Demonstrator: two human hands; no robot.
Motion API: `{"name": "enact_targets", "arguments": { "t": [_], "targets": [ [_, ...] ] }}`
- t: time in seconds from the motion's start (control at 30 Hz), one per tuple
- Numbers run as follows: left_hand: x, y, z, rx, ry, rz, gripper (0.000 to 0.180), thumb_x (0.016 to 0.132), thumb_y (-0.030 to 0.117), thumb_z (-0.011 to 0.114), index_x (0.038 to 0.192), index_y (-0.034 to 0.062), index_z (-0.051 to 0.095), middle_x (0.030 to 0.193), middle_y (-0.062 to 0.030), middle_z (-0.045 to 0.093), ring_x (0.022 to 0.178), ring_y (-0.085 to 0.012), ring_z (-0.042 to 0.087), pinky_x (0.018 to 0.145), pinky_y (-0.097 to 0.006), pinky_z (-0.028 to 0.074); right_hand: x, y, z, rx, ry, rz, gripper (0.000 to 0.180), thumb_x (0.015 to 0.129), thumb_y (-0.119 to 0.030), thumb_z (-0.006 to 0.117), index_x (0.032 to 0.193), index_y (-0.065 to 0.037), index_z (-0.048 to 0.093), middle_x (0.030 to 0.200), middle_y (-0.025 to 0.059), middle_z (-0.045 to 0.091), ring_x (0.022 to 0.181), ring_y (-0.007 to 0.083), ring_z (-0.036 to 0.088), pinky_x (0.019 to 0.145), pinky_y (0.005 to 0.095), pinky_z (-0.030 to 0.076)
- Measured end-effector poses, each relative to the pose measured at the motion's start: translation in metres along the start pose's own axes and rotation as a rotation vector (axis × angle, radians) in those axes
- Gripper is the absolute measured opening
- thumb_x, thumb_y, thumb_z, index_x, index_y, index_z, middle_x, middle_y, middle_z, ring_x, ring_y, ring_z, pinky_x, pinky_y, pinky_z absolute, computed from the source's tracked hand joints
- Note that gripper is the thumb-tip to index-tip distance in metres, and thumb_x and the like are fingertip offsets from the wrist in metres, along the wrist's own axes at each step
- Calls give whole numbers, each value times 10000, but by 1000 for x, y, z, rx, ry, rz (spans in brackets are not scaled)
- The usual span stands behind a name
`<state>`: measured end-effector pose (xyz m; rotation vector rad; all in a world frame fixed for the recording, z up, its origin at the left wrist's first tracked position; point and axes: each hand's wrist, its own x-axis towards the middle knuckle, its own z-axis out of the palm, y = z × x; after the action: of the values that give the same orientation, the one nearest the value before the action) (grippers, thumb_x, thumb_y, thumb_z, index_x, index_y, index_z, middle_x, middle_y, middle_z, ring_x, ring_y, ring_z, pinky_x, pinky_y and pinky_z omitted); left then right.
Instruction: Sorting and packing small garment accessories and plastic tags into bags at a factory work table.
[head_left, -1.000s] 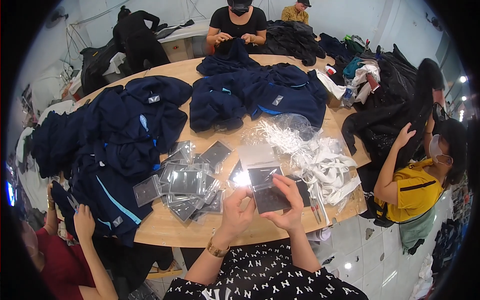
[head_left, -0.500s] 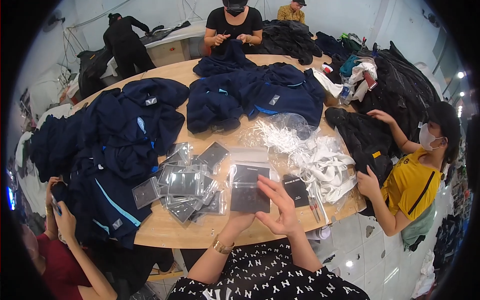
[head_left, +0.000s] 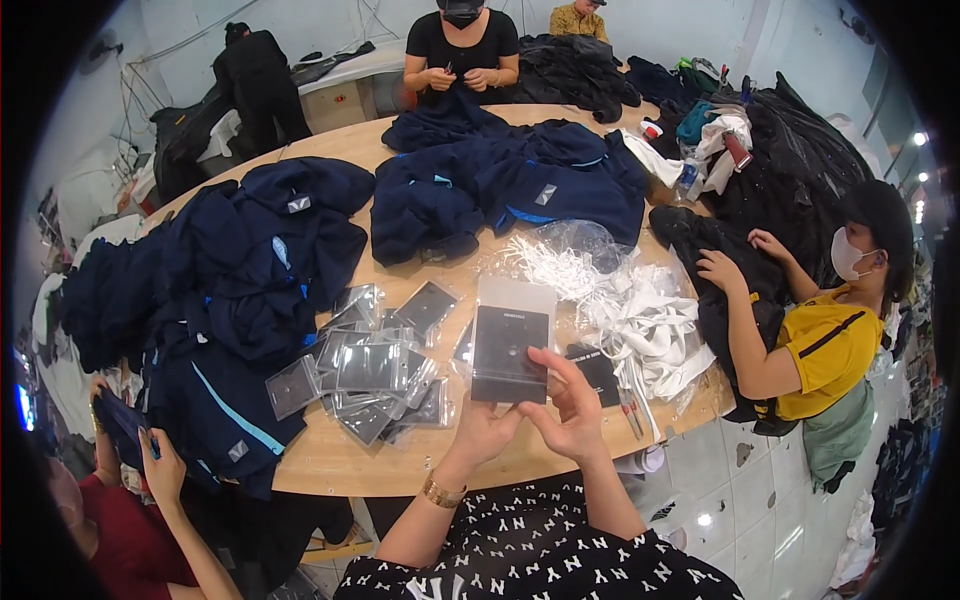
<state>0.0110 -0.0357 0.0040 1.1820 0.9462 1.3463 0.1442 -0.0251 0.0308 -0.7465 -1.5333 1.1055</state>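
Pouch: clear plastic pouch (head_left: pixel 511 343) with a dark card inside is being held upright above the wooden table (head_left: pixel 400 455).
Left hand (head_left: pixel 483 432): gripping its lower edge.
Right hand (head_left: pixel 573 400): pinching its lower right corner.

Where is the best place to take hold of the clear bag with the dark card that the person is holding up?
By its lower edge, from below, as both hands do: the clear bag with the dark card stands upright and flat, its lower corners pinched by the left hand and right hand.
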Motion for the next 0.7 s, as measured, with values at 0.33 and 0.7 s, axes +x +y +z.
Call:
{"name": "enact_targets", "arguments": {
  "t": [0.33, 0.7],
  "targets": [
    [3, 10, -5, 271, -37, 16, 209, 759, 105, 641, 945, 9, 636, 924, -91, 650, 862, -146, 593, 765, -272, 449, 7, 7, 4, 125, 112, -47, 550, 720, 137, 568, 1226, 21, 385, 1108, 121, 484, 1044, 167, 465, 878, 267, 381],
    [7, 24, -22, 313, -49, 42, 167, 777, 78, 614, 930, 10, 618, 858, -96, 646, 745, -143, 601, 676, -268, 444, 12, 10, -4, -220, 110, -80, 546, 685, 92, 638, 1187, 0, 442, 1057, 96, 496, 963, 144, 495, 834, 250, 401]
  ]
}}
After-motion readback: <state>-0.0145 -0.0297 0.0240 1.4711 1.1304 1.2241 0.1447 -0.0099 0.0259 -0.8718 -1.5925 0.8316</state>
